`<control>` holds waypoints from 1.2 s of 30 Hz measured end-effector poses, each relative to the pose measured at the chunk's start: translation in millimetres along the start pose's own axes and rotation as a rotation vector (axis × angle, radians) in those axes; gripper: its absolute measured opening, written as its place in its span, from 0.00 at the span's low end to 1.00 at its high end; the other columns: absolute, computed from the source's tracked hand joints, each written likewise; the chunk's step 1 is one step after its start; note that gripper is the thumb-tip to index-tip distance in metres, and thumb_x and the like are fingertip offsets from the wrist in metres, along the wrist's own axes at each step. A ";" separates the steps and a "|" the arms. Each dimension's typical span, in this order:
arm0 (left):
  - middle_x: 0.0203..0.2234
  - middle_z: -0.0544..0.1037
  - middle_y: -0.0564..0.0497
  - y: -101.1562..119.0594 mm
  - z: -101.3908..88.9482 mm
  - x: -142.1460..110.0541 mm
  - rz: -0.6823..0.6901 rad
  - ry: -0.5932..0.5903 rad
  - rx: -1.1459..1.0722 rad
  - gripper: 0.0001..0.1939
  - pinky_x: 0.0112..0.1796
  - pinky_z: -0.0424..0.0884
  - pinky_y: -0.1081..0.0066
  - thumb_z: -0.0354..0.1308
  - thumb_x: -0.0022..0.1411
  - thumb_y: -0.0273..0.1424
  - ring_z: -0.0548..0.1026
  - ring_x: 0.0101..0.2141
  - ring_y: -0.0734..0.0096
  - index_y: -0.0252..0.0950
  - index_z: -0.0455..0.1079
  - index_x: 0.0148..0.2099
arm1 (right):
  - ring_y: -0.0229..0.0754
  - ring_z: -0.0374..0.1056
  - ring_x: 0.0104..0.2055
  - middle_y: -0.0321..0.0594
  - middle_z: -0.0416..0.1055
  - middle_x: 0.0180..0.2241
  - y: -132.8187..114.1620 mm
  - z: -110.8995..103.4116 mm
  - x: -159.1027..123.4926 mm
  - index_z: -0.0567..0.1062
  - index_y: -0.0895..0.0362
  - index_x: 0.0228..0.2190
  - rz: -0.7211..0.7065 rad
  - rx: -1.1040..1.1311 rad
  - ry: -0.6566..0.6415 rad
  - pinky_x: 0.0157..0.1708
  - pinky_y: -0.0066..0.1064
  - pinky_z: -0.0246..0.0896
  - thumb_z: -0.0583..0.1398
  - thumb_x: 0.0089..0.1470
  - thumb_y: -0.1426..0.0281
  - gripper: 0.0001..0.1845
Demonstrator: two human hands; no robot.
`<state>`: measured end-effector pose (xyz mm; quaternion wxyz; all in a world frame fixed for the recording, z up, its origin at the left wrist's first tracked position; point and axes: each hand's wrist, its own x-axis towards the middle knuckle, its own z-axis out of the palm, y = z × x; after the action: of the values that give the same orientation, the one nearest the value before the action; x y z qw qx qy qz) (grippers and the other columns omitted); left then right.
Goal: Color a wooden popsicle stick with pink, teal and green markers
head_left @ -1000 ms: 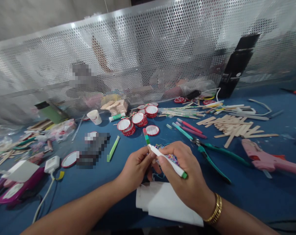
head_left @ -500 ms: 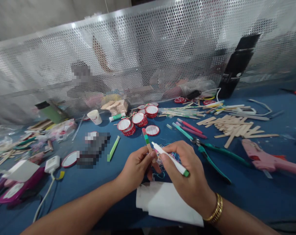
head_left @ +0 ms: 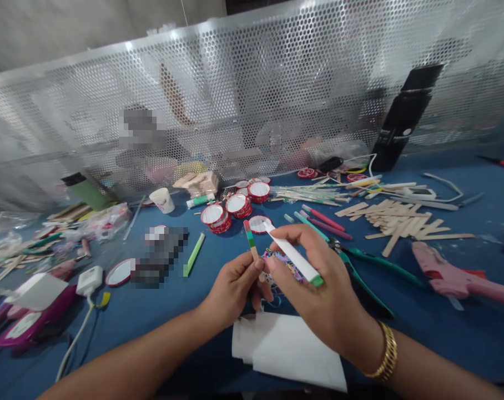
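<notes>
My left hand (head_left: 239, 280) pinches the lower end of a wooden craft stick (head_left: 251, 239) that stands nearly upright. Bands of pink, teal and green colour its upper part; below them the wood is bare. In my right hand (head_left: 322, 283) is a white marker (head_left: 296, 255) with a green end, its tip pointing up and to the left, apart from the stick. A tangle of coloured threads (head_left: 287, 264) lies behind and between my hands, partly hidden. Below them rests a folded white cloth or paper (head_left: 293, 350).
Small red-rimmed drums (head_left: 238, 204) stand beyond my hands. To the right lie teal-handled pliers (head_left: 364, 278), several felt pens (head_left: 324, 216), a heap of plain craft sticks (head_left: 397, 219) and a pink glue gun (head_left: 455, 272). A green marker cap (head_left: 193, 254) is on the left. A perforated metal screen (head_left: 235, 100) closes off the back.
The marker tip has moved up and away from the stick, and my right hand has shifted slightly right. My left hand holds the stick in nearly the same place.
</notes>
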<state>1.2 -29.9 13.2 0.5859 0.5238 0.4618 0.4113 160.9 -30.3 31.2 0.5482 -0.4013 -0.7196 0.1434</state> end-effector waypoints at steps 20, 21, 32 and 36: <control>0.21 0.67 0.55 -3.4 -12.9 5.2 0.099 0.112 0.182 0.22 0.21 0.57 0.77 0.56 0.62 0.50 0.61 0.21 0.78 0.35 0.70 0.31 | 0.43 0.70 0.36 0.36 0.74 0.34 35.6 13.5 7.5 0.69 0.53 0.40 -0.359 -0.073 -0.025 0.47 0.45 0.55 0.57 0.54 0.75 0.11; 0.20 0.65 0.56 -3.4 -12.9 5.4 0.110 0.121 0.182 0.21 0.21 0.55 0.77 0.57 0.62 0.49 0.58 0.20 0.79 0.35 0.70 0.31 | 0.43 0.69 0.37 0.37 0.74 0.34 36.5 14.4 5.7 0.69 0.53 0.40 -0.338 -0.065 -0.037 0.46 0.44 0.55 0.57 0.54 0.75 0.11; 0.16 0.66 0.56 -11.7 -9.6 3.8 -0.016 0.020 0.143 0.23 0.19 0.56 0.78 0.54 0.64 0.50 0.61 0.17 0.80 0.35 0.65 0.27 | 0.44 0.67 0.39 0.39 0.73 0.36 36.1 9.8 -2.0 0.67 0.55 0.44 -0.316 0.009 -0.039 0.46 0.45 0.57 0.57 0.54 0.77 0.14; 0.15 0.66 0.56 -10.7 -9.6 3.7 -0.010 -0.001 0.173 0.24 0.18 0.54 0.78 0.53 0.65 0.50 0.60 0.15 0.81 0.35 0.64 0.27 | 0.45 0.67 0.38 0.39 0.73 0.36 34.8 9.3 -2.3 0.67 0.54 0.44 -0.321 0.016 -0.053 0.46 0.46 0.57 0.57 0.53 0.77 0.15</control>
<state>-7.2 -25.3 1.9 0.5408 0.5705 0.4978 0.3665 167.3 -7.6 3.8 0.5483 -0.2726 -0.7874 0.0701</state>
